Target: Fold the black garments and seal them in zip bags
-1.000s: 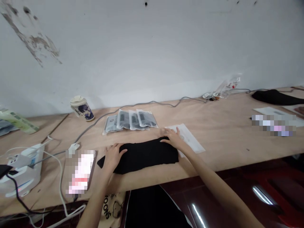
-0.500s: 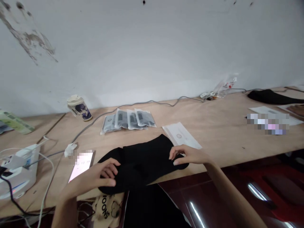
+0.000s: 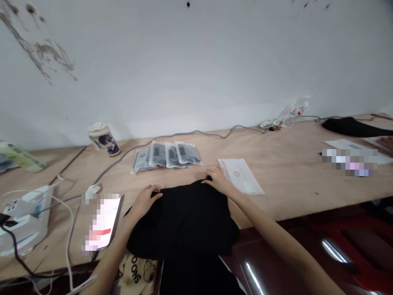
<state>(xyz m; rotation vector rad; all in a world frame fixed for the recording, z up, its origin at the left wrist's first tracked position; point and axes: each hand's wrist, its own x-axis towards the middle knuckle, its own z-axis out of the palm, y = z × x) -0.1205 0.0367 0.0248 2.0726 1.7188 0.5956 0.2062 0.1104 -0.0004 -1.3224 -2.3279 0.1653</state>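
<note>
A piece of black cloth point(image 3: 184, 221), possibly a garment, lies spread along the table's front edge and hangs a little over it. My left hand point(image 3: 146, 201) is at its far left corner, thumb and fingers closed on the edge. At the far right corner, my right hand point(image 3: 218, 180) has the edge between thumb and fingers, slightly blurred. Just beyond that hand lies a flat white plastic pouch point(image 3: 241, 176). Several frosted pouches with dark contents point(image 3: 167, 155) lie overlapped behind the cloth.
A lit phone point(image 3: 106, 221) lies left of my forearm. Further left are a white power strip point(image 3: 27, 221) with cables and a paper cup point(image 3: 104, 139). A grey cord point(image 3: 196, 132) runs along the wall. At right are another black cloth point(image 3: 356, 126) and part of another person's hand point(image 3: 387, 142).
Both hands have moved away from me to the cloth's far edge and closed on it. The cloth is now squarer and nearer me. The phone screen shows different content.
</note>
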